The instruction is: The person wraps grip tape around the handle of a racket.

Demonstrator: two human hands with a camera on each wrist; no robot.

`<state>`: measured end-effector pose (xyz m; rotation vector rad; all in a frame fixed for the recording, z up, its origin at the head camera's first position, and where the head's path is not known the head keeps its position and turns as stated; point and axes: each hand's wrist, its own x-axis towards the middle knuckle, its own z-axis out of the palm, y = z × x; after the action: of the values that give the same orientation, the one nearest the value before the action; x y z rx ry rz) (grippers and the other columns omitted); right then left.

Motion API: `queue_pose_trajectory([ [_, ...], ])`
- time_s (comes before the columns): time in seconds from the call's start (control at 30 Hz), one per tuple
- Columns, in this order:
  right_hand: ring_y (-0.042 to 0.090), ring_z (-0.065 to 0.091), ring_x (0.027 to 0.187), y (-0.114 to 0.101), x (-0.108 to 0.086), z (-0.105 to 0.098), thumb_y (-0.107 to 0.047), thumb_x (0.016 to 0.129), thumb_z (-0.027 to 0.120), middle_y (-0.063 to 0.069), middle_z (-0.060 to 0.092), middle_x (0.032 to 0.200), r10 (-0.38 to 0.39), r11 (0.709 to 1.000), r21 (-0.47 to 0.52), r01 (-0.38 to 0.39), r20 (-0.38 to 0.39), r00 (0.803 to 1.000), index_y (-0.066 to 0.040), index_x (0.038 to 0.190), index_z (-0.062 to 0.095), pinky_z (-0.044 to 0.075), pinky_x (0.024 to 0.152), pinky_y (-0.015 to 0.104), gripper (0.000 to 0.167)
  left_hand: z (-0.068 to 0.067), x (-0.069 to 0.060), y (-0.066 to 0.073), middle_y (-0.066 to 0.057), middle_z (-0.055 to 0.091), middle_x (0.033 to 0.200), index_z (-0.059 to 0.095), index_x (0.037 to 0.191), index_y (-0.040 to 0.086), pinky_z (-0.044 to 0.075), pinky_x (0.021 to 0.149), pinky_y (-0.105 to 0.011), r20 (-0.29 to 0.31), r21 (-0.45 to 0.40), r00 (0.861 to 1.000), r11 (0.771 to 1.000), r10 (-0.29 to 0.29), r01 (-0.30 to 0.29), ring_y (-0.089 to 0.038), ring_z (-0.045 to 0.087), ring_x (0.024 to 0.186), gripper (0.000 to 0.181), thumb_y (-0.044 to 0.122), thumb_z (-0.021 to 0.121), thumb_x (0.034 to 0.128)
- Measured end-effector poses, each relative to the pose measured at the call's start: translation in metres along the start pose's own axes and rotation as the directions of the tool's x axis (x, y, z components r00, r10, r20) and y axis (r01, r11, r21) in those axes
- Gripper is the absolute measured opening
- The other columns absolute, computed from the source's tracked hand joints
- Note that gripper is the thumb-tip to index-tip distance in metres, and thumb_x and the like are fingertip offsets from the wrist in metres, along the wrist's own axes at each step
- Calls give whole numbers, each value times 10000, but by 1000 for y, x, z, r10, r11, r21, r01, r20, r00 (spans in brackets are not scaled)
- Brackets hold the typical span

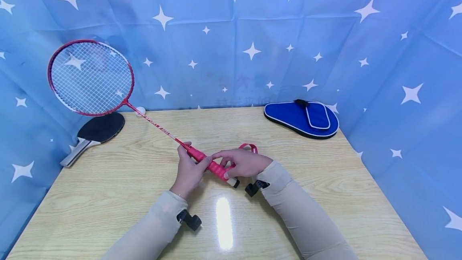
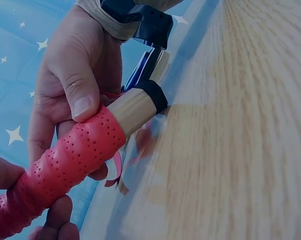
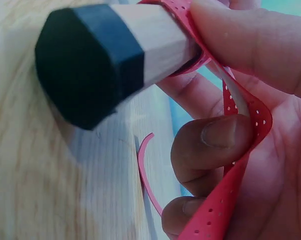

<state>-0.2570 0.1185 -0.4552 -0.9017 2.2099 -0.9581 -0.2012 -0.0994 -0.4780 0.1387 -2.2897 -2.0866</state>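
Note:
A red and white badminton racket [image 1: 155,124] slants over the table, its strung head up at the far left. Perforated red grip tape [image 2: 75,150] wraps most of its handle. Near the butt, a bare pale stretch of handle [image 2: 133,111] shows, ending in a black cap [image 3: 73,65]. My left hand [image 1: 189,173] grips the upper handle, thumb on the tape. At the lower end, my right hand [image 1: 247,161] pinches the tape at the edge of its wrapping. The tape's loose strip [image 3: 215,210] runs through the right fingers and loops behind that hand.
A black table tennis bat [image 1: 102,127] lies at the table's left edge, partly behind the racket head. A white ball [image 1: 140,111] sits beside the racket shaft. The blue bat case [image 1: 299,117] lies at the back right. Starry blue curtains [image 1: 216,43] border the wooden table [image 1: 90,208].

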Motion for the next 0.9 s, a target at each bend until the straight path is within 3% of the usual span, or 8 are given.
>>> queue_pose_trajectory([
  [0.37, 139, 660, 928, -5, -3, -3, -84, 983, 691, -73, 703, 1236, -14, 1000, -14, 15, 59, 998, -341, 1601, 442, 538, 707, 282, 715, 1, 2, 1, -203, 570, 1164, 161, 1556, 58, 573, 707, -228, -18, -33, 1000, 999, -3, 3, -213, 635, 820, 834, 9, 708, 929],
  [0.67, 157, 669, 1010, -4, -1, -2, -134, 943, 759, -70, 707, 1189, 10, 1000, 27, -12, 59, 998, -366, 1586, 458, 584, 773, 329, 747, 2, 3, -1, -274, 519, 1253, 182, 1539, 38, 588, 713, -225, -6, -88, 1000, 996, 10, -10, -207, 625, 844, 797, -54, 640, 894],
  [0.9, 185, 660, 1040, -4, 0, -1, -159, 902, 808, -70, 708, 1159, 40, 998, 43, -42, 38, 998, -413, 1537, 503, 603, 808, 359, 748, 0, 1, 1, -207, 565, 1215, 179, 1578, 79, 568, 713, -241, -9, -15, 1000, 1000, 6, -7, -223, 627, 844, 842, 39, 713, 927],
])
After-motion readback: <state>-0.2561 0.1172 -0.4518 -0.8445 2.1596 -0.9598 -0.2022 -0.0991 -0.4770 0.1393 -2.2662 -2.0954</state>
